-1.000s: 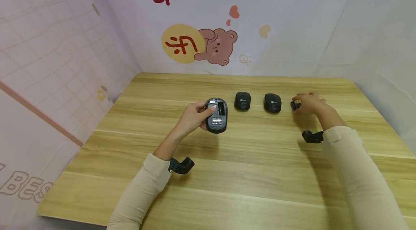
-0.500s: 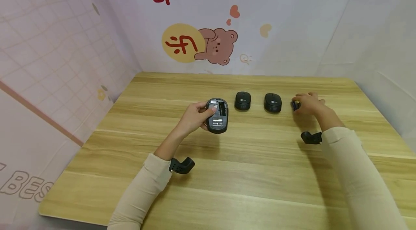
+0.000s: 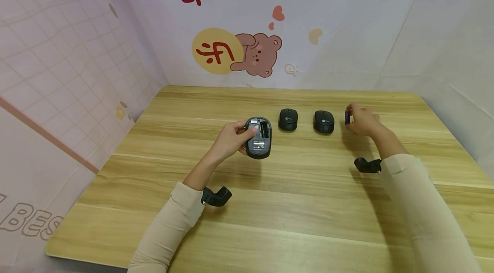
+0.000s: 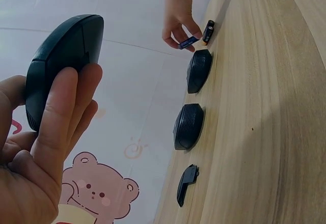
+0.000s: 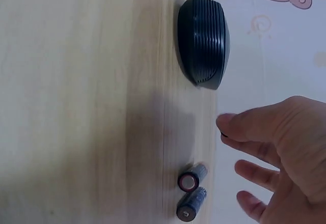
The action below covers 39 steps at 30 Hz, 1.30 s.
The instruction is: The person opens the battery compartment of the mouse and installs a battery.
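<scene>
My left hand (image 3: 228,141) grips a black computer mouse (image 3: 258,146) in the air, thumb on its underside, which faces me. The battery slot (image 3: 264,129) in that underside is uncovered and dark inside. At the right, my right hand (image 3: 363,121) pinches a blue-purple battery (image 3: 347,117) between thumb and fingertips; in the left wrist view this battery (image 4: 188,42) is raised off the tabletop. Fingers hide most of it in the right wrist view. Below that hand, two more batteries (image 5: 192,203) lie side by side on the wood.
Two black mice (image 3: 288,119) (image 3: 323,121) sit right side up toward the back of the wooden table (image 3: 293,204). A small black cover (image 4: 187,184) lies beyond them in the left wrist view. A printed cloth wall (image 3: 347,58) rises behind the table.
My right hand has picked up a battery from the group on the table and raised it, shifting slightly left. The left hand with its mouse has stayed nearly still.
</scene>
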Tool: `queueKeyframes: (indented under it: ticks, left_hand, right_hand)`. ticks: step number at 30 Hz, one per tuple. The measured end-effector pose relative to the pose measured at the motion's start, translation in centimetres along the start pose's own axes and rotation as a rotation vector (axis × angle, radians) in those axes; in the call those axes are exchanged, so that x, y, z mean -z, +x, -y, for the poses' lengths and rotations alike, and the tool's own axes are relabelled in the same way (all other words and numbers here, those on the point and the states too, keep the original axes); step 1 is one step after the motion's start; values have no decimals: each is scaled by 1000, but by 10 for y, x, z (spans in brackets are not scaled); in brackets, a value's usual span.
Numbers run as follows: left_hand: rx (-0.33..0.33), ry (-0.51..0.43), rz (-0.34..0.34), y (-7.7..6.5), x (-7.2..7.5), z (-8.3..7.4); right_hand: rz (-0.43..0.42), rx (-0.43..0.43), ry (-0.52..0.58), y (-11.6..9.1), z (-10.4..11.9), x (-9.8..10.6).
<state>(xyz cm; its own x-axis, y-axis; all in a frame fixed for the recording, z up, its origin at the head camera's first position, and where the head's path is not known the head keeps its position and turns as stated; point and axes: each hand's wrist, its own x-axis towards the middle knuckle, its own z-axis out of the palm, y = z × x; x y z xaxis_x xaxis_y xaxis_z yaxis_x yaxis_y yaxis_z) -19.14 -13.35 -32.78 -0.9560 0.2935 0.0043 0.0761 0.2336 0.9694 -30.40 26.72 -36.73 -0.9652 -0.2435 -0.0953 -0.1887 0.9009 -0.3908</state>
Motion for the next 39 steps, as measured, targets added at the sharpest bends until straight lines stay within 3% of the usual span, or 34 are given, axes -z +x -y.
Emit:
queueKeyframes:
  ticks: [11, 22, 39]
  left_hand:
    - [-2, 9, -4, -1, -2, 0]
    - [4, -1, 0, 0, -2, 0]
    - [4, 1, 2, 0, -3, -1]
  right_hand:
    - [-109, 56, 218, -4, 14, -4]
    - [-226, 26, 248, -7, 32, -4]
    - [-299, 178, 270, -11, 81, 0]
